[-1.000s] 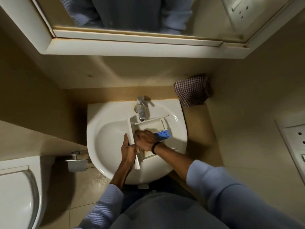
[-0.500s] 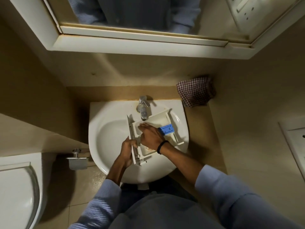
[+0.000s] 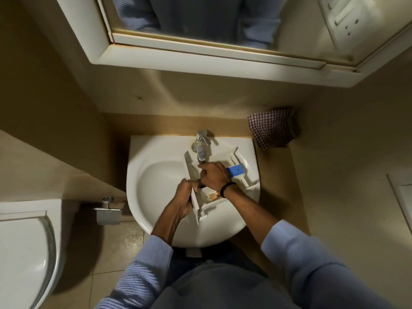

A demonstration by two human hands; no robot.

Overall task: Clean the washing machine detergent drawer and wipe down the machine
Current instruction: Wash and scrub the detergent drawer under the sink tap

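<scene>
Over the sink (image 3: 142, 175), left hand (image 3: 184, 198) grips the drawer (image 3: 220, 158) by its side. Right hand (image 3: 214, 177) covers the drawer's middle, and I cannot tell its grasp. Checked cloth (image 3: 273, 128) lies at the counter (image 3: 276, 175) back-right corner.

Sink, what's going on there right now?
A person is cleaning a white drawer over the sink, just under the tap. The left hand grips the drawer's left edge, while the right hand rests inside it; whether it holds anything is unclear. Brownish residue shows in the near compartment, so the drawer isn't clean yet. A blue insert sits at its right side, and a checked cloth lies on the counter.
</scene>
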